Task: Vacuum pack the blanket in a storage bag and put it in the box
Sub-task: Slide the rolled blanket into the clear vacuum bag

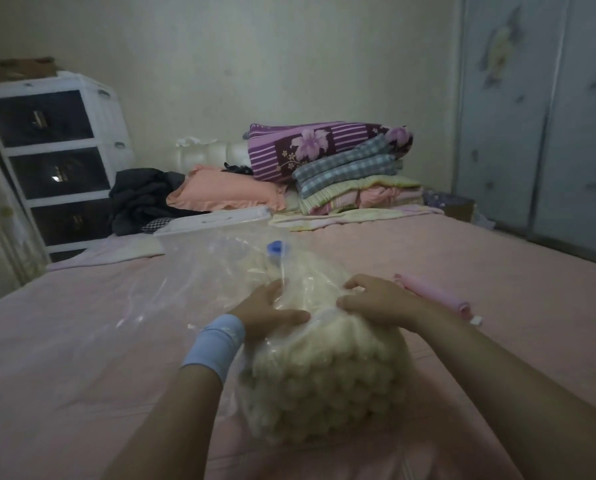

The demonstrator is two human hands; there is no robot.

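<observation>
Head view — loading the storage bag (172,282), blanket (324,386) about half inside, on the bed (64,358).
My left hand (272,311) presses flat on the plastic, my right hand (376,299) pinches it — next, I judge, push the blanket deeper before sealing.

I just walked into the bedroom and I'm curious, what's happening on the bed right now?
A person is packing a fluffy cream blanket into a clear storage bag on the pink bed. The left hand presses flat on the plastic over the blanket, while the right hand grips the bag beside it. The blanket's far part is inside; its near end looks uncovered. The bag's blue valve cap sits on top, and the bag is not flattened yet.
</observation>
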